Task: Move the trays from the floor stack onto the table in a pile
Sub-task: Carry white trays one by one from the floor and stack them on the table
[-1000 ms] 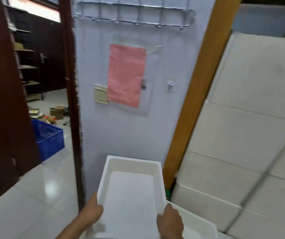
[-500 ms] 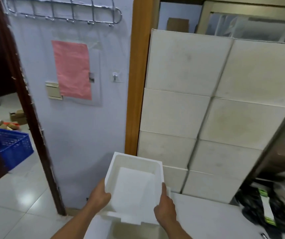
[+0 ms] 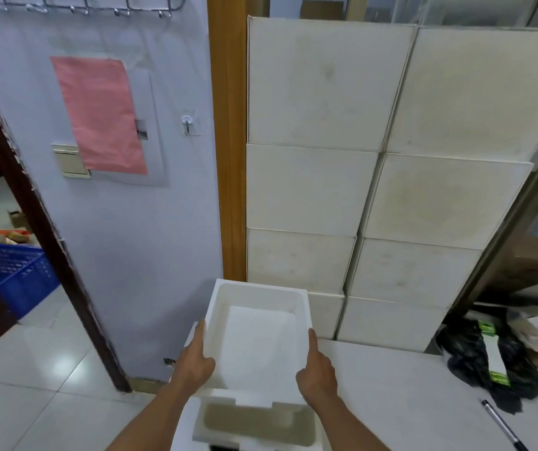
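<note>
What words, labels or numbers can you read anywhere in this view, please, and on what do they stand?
No text can be read.
Green-and-white label on the black bag: print too blurred.
Pink sheet on the wall: no print discernible.
White tray held by the left hand and right hand: no marking.

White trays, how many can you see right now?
2. One white tray is held up between the left hand and right hand. Another tray sits below it on the table. More may be hidden underneath.
</note>
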Motion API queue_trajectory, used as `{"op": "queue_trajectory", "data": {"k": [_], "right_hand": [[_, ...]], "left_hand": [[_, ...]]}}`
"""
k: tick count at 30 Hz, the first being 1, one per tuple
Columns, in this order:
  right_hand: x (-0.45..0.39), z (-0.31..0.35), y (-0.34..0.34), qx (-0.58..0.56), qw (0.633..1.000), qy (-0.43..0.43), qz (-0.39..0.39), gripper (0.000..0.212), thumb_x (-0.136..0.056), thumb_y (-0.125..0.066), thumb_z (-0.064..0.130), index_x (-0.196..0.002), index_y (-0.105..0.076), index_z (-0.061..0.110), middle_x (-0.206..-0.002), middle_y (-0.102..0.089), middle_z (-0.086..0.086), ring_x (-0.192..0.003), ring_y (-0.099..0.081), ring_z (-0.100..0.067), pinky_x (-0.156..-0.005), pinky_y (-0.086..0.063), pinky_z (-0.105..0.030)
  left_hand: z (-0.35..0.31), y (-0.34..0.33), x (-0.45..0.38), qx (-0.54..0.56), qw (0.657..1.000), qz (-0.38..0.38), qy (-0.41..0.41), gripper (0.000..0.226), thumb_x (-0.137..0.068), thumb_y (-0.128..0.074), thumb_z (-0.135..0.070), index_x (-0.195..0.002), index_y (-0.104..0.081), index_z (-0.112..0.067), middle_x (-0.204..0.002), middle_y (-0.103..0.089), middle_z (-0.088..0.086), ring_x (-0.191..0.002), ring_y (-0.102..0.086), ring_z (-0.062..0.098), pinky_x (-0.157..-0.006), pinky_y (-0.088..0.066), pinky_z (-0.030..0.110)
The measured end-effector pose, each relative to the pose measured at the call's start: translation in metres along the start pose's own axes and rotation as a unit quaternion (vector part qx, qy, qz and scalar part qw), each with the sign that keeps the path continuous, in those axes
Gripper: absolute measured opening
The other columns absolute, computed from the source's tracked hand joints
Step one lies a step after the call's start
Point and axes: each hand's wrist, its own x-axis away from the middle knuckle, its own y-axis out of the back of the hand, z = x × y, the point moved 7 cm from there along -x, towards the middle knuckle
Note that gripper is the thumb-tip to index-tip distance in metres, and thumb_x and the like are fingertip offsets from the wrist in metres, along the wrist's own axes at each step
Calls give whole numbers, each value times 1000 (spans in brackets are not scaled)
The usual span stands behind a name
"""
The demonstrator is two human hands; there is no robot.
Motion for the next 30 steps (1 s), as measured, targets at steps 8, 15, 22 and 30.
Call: {"op": "queue_trajectory", "data": {"k": [8,15,22,30], "right_hand": [[12,-33,-39,5,999,-31,7,88,-93,-46,6,-153,13,34,-114,-55,-3,-89,-61,-19,-69,-45,-26],[16,-48,-39,13,997,-75,-7,89,-93,-46,7,-152,15,34,-106,-54,-3,-76,-59,-18,-54,-39,-22],[15,-71,-45,81,996,-36,26,78,-97,-44,24,-154,9,30,-113,-57,2,-100,-56,-17,-73,-47,-27],[8,-69,-63,56,994,-72,53,80,-93,-42,15,-155,6,32,-102,-50,5,-106,-52,-15,-75,-48,-26]], "left_hand": [[19,-20,5,-51,999,-2,10,87,-85,-44,-2,-154,0,-31,-109,-51,5,-91,-55,24,-83,-51,38],[9,-38,2,-48,999,5,-4,84,-89,-45,-8,-152,2,-37,-117,-55,2,-96,-58,22,-90,-56,43],[35,-58,18,-136,990,-26,-14,85,-85,-49,-2,-154,-3,-18,-135,-45,9,-112,-48,23,-98,-49,36],[40,-64,10,-252,967,-27,11,84,-79,-50,1,-153,-12,-9,-152,-27,7,-139,-29,23,-94,-49,27]]}}
